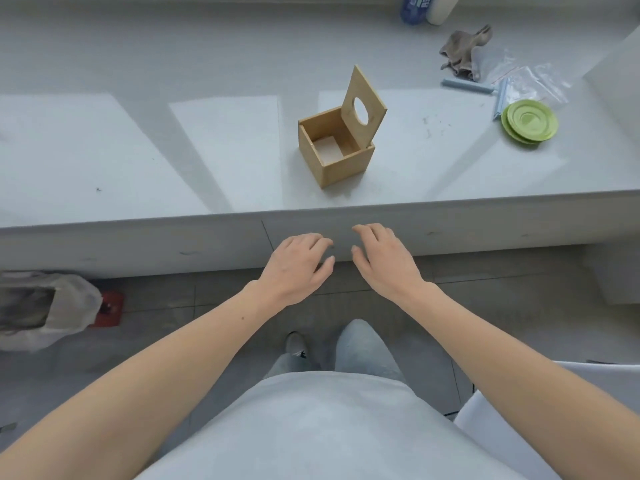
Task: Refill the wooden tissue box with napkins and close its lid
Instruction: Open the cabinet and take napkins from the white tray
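Wooden tissue box [341, 161], square, lid [363, 107] upright

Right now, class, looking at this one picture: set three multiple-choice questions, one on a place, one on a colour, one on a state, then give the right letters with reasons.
1. Where do the plates lie relative to the wooden box?
A. To its right on the counter
B. Inside it
C. On the floor

2. What colour are the plates?
A. Red
B. Green
C. Black

3. How does the box's lid stand?
A. Shut flat
B. Lying on the counter apart from the box
C. Raised, leaving the box open

Answers:
1 A, they sit on the counter right of the box.
2 B, the stacked plates are light green.
3 C, the lid with its oval hole stands up at the back and the inside shows.
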